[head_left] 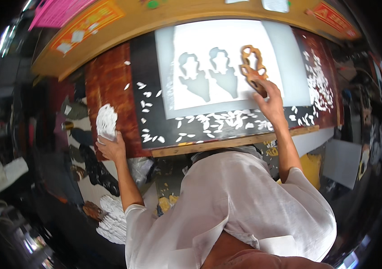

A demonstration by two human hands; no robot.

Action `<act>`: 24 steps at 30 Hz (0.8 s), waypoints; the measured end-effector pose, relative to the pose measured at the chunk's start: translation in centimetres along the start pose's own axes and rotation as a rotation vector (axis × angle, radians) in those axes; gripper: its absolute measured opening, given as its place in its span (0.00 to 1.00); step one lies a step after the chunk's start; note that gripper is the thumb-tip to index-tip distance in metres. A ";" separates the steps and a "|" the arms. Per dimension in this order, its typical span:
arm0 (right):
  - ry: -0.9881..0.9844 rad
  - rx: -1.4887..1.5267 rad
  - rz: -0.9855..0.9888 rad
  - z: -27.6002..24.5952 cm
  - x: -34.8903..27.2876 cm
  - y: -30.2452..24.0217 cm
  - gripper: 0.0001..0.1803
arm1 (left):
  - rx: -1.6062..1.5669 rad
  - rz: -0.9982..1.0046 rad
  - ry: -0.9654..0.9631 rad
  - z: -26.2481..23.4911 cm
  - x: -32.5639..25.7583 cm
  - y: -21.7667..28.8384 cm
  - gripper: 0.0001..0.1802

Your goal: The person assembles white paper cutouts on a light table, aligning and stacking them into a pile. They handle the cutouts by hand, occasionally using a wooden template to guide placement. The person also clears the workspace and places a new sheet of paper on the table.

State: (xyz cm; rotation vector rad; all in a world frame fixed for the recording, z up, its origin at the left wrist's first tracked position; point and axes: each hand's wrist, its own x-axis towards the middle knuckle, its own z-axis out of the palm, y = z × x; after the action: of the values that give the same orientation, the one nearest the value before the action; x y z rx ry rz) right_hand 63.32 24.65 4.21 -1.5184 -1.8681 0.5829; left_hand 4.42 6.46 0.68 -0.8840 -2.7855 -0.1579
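My right hand (271, 103) grips the lower end of an orange-brown cutting die (259, 72), an open outline with several loops. The die rests on a white sheet (227, 36) near its right side. Left of the die, two cut-outs of similar shape in the sheet show the pale grey board (288, 62) beneath. Over at the table's left edge, my left hand (113, 148) is closed around the lower end of a stack of white cut pieces (106, 119). Its fingertips are partly hidden by the stack.
Small white scraps (213, 122) litter the black work surface (144, 67) in front of the board, with more piled on the right. A yellow-brown beam (155, 18) crosses behind the table. More stacked white pieces (112, 219) lie low on the left. A grey panel (341, 162) stands at right.
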 end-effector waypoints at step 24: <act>-0.007 -0.093 -0.335 -0.5 8.7 8.6 0.25 | -0.871 0.807 -0.419 -6.2 -28.4 29.6 0.10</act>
State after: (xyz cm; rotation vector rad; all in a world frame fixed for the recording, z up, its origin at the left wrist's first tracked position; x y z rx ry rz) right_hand 68.57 35.05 0.41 -1.2195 -2.1199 0.3501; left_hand 45.23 13.72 1.11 -2.3670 -2.3552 -1.1924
